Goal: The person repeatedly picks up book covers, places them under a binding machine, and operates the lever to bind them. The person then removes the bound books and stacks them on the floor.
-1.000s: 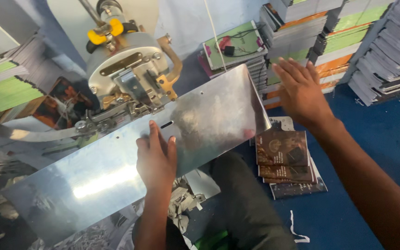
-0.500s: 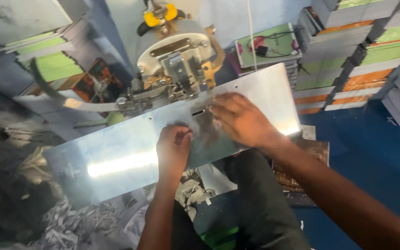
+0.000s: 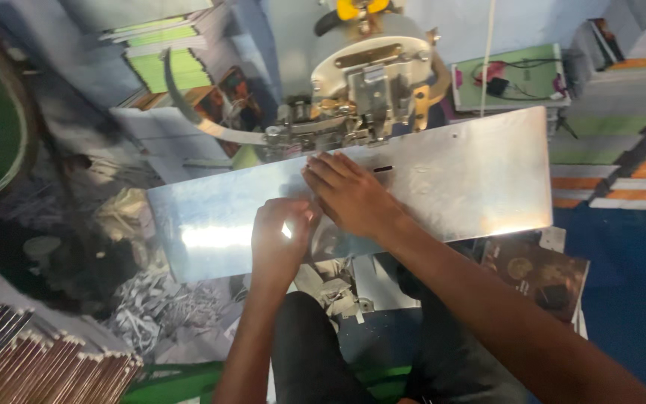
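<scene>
A long shiny metal work plate (image 3: 472, 179) stretches across the middle of the view. Behind it stands a cream and brass stitching machine head (image 3: 371, 86). My right hand (image 3: 349, 196) lies flat on the plate just in front of the machine head, fingers pointing left. My left hand (image 3: 282, 236) rests beside it at the plate's near edge, fingers curled against the metal. No object is visible in either hand. A small dark slot (image 3: 383, 169) in the plate sits just right of my right fingers.
Stacks of green and orange booklets (image 3: 614, 150) stand at the right, more (image 3: 166, 60) at the back left. Dark covered booklets (image 3: 536, 273) lie on the blue floor. Paper scraps (image 3: 155, 310) pile at lower left, beside a bundle of thin sheets (image 3: 39, 359).
My right hand came from the booklet stacks at the right down onto the plate beside my left hand. The view shifted so the machine now sits further right.
</scene>
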